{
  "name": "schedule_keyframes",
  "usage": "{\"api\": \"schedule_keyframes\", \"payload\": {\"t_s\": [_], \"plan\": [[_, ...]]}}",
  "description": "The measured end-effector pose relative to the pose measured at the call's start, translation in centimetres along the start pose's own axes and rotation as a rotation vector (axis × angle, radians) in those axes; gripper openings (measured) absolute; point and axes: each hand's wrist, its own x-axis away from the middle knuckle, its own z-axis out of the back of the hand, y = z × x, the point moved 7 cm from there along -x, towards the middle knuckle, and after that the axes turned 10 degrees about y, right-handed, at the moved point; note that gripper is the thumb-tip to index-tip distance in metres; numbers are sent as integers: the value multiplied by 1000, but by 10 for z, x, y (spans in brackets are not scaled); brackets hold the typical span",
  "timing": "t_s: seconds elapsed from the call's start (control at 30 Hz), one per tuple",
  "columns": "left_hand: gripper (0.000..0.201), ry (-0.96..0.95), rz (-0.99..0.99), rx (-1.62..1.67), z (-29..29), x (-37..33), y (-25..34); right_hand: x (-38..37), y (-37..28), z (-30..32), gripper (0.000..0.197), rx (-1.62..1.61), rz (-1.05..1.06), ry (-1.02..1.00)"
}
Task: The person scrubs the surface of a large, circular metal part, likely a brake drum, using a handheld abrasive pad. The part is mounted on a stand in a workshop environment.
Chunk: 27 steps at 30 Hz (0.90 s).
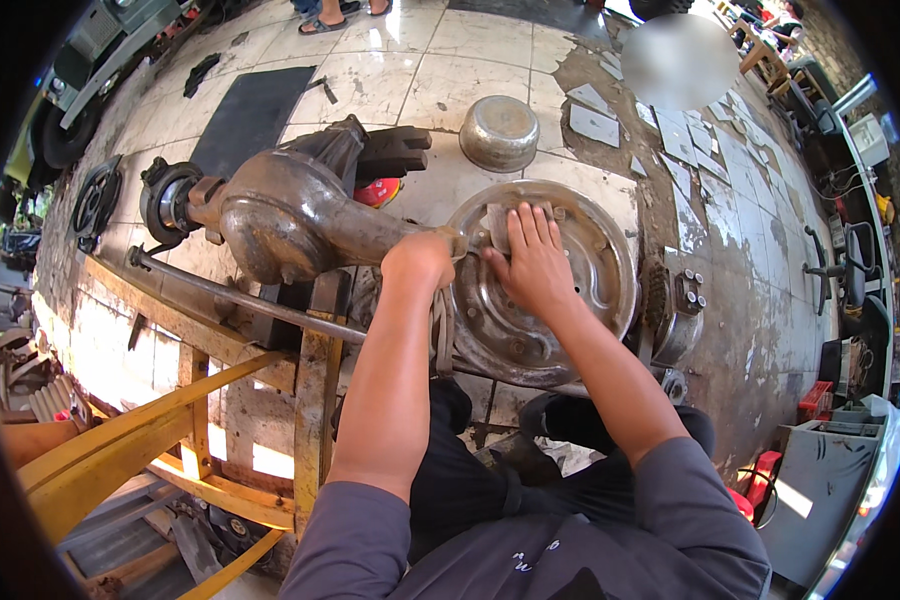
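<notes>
A large round metal brake backing plate, worn and stained, is mounted at the right end of a heavy axle housing. My right hand lies flat on its face, fingers stretched out. Under those fingertips is a brownish piece of sandpaper, pressed against the metal. My left hand is closed round the end of the axle tube, beside the plate's left edge; its fingertips are mostly hidden. A strap-like band hangs below that hand.
A round metal drum stands on the tiles beyond the plate. Yellow metal framing and a long rod lie at left. A geared hub part sits right of the plate. Broken tiles lie farther off.
</notes>
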Motion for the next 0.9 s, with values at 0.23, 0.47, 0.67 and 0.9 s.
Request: {"api": "schedule_keyframes", "payload": {"t_s": [0.23,0.47,0.67,0.9], "plan": [[29,-105,51,-30,-4,-2,-5,20,-7,4,75,1,36,17],[35,-115,44,-44,-7,-5,-6,-6,0,-7,75,-40,-13,-37],[36,-114,54,-27,-6,-3,-4,14,-8,6,78,-23,11,12],[37,-129,29,-58,-8,-8,-7,-1,-21,-9,74,-45,128,-27]]}}
